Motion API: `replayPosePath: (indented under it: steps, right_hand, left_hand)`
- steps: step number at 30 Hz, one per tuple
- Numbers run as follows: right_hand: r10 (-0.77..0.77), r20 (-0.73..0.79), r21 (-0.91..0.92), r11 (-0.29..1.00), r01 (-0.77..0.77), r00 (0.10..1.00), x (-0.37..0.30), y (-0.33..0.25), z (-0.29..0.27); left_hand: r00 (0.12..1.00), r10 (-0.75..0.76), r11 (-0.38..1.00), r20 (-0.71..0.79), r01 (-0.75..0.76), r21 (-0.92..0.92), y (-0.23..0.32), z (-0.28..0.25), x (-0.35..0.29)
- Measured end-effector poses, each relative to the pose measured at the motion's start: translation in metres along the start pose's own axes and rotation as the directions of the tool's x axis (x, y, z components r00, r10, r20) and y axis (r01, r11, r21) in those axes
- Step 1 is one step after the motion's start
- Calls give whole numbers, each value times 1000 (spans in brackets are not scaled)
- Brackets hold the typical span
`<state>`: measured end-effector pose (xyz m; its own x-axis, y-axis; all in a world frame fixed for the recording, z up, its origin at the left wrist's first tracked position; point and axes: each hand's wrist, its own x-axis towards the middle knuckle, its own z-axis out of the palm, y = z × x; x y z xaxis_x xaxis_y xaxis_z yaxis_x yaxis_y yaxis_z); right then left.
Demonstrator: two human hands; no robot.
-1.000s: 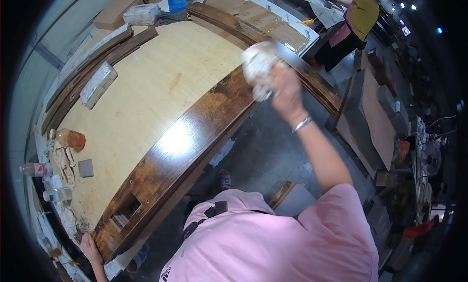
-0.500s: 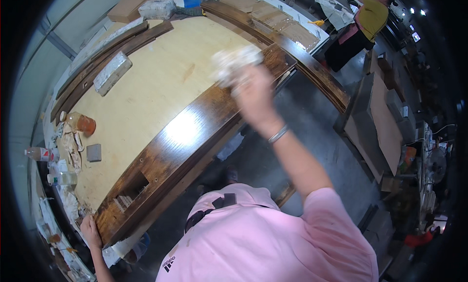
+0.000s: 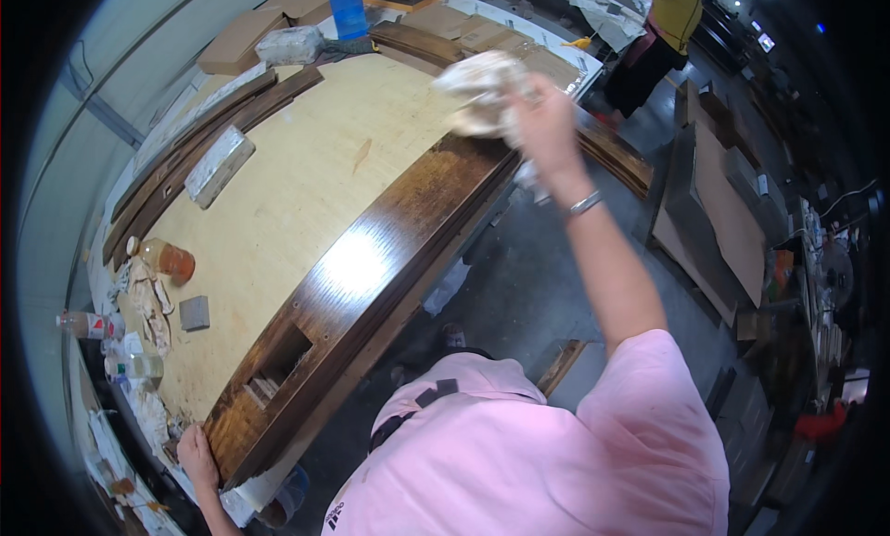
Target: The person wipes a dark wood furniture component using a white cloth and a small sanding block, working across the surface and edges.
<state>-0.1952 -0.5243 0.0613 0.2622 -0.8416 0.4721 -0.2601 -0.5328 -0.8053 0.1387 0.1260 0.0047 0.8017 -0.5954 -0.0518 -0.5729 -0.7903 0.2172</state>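
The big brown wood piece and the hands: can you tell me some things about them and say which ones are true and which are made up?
1. The right hand holds a white rag at the far end of the dark stained wood piece. True.
2. The left hand is up in the air. False: it rests on the near end of the wood piece.
3. A blue bottle stands at the far end of the table. True.
4. The wood piece is dull all over. False: a bright shine shows near its middle.
5. A small grey block lies on the pale table top. True.
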Motion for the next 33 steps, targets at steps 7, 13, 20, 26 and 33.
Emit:
replayPosePath:
  steps: [7, 13, 20, 26, 33]
  right_hand:
    - [15, -90, -586, 807, -65, 996, 82, 81, -96]
    - [89, 425, -350, 934, 73, 901, 86, 117, -28]
    - [217, 525, -206, 971, -124, 823, 119, 154, -27]
    - [163, 663, 92, 951, -295, 731, 141, 159, -45]
    - [87, 682, 180, 942, -282, 726, 122, 172, -25]
  left_hand:
    - [972, 180, 971, -148, -200, -133, 187, -19, 25]
    - [818, 568, 818, 91, -547, -179, 430, 30, 104]
    - [863, 472, 876, 181, -482, 10, 491, 52, 118]
    - [863, 488, 870, 130, -493, 10, 486, 60, 121]
    - [878, 467, 881, 105, -472, 32, 491, 60, 118]
